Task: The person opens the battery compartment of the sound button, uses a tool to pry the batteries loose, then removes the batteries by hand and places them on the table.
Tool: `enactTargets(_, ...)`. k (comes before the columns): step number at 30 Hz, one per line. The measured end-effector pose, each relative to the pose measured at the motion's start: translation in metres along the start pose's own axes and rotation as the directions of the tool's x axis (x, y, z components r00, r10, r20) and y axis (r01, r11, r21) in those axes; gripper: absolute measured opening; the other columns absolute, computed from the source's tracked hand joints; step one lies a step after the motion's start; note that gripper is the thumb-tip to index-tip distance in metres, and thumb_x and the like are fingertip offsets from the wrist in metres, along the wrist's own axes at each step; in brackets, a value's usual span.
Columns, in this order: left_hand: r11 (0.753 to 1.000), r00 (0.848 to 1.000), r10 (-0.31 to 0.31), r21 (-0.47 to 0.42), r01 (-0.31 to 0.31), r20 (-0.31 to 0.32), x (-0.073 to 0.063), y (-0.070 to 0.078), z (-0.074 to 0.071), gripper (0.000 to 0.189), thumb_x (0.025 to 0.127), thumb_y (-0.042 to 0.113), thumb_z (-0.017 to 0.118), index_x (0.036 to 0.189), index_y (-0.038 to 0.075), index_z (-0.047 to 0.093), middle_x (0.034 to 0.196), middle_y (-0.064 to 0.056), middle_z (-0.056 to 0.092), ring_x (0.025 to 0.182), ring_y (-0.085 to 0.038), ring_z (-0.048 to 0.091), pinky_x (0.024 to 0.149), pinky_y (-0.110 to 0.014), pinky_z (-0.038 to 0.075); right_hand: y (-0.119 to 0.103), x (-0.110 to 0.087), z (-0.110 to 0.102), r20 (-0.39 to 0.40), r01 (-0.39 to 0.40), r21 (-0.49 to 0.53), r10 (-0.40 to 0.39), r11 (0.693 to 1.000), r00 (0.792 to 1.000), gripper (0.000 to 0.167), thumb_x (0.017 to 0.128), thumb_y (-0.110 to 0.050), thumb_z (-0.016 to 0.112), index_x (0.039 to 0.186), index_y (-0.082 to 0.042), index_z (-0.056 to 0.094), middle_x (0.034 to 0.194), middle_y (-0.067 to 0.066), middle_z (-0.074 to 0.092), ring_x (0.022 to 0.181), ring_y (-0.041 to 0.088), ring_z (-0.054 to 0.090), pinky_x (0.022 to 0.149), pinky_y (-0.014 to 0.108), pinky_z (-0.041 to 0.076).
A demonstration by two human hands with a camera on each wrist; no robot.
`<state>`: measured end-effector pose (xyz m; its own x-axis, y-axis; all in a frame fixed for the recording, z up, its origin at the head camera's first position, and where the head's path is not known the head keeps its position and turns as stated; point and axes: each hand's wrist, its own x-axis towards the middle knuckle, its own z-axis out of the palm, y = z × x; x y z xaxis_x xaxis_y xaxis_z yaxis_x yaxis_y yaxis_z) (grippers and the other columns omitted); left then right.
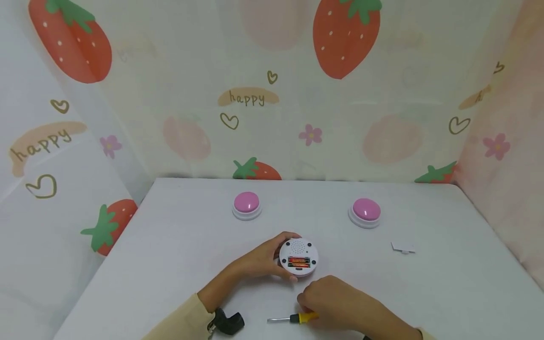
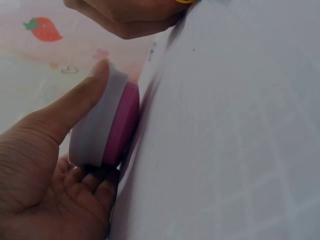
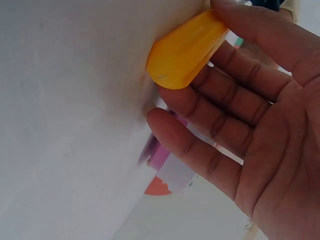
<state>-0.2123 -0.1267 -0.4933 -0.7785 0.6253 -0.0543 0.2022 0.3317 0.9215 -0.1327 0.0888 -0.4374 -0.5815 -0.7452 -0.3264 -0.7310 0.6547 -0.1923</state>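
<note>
My left hand (image 1: 264, 259) holds a round white push button (image 1: 299, 248) upside down, with thumb and fingers on its sides. Its underside faces up, and two batteries (image 1: 299, 262) sit in the uncovered compartment. In the left wrist view the button's pink dome (image 2: 123, 125) faces the table. Closer to me, my right hand (image 1: 335, 302) grips a screwdriver (image 1: 294, 318) by its yellow handle, the metal shaft pointing left, low over the table. The right wrist view shows the handle (image 3: 187, 50) between thumb and fingers; whether it touches the table I cannot tell.
Two more pink-domed buttons stand farther back, one on the left (image 1: 246, 204) and one on the right (image 1: 365, 212). A small white cover (image 1: 403, 248) lies at the right of the white table (image 1: 187, 212). Printed cloth (image 1: 191, 61) hangs behind and at both sides.
</note>
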Motion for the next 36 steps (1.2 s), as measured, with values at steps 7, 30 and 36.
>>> enactTargets(7, 1.000, 1.000, 0.006, -0.010, -0.006, 0.003, 0.002, -0.001, 0.000, 0.087, 0.076, 0.020, 0.092, 0.147, 0.030, 0.042, 0.143, 0.010, 0.052, 0.131, -0.009, 0.049, 0.114, -0.026, 0.036, -0.001, 0.001, -0.003, -0.008, 0.001, 0.033, -0.001, 0.999, 1.000, 0.014, 0.084, -0.025, 0.084, 0.089, -0.021, 0.072, 0.069, -0.014, 0.055, 0.063, 0.005, 0.047, 0.070, 0.021, 0.049)
enactTargets(30, 0.999, 1.000, 0.026, -0.023, -0.027, -0.014, 0.002, -0.004, -0.001, 0.089, 0.076, 0.019, 0.092, 0.150, 0.027, 0.043, 0.145, 0.007, 0.052, 0.131, -0.013, 0.051, 0.112, -0.028, 0.040, 0.050, -0.040, -0.047, -0.424, -0.067, 0.127, 0.115, 0.990, 0.898, 0.022, 0.085, -0.020, 0.082, 0.105, -0.015, 0.075, 0.097, -0.007, 0.073, 0.083, 0.009, 0.064, 0.080, 0.028, 0.059)
enactTargets(36, 0.999, 0.999, 0.039, -0.028, -0.039, -0.010, 0.005, -0.003, -0.003, 0.092, 0.073, 0.020, 0.094, 0.149, 0.029, 0.044, 0.143, 0.008, 0.053, 0.131, -0.012, 0.052, 0.110, -0.027, 0.042, 0.070, -0.046, -0.054, -0.400, -0.163, 0.219, 0.241, 0.962, 0.884, 0.019, 0.086, -0.018, 0.082, 0.104, -0.015, 0.075, 0.093, -0.007, 0.072, 0.079, 0.009, 0.060, 0.075, 0.029, 0.058)
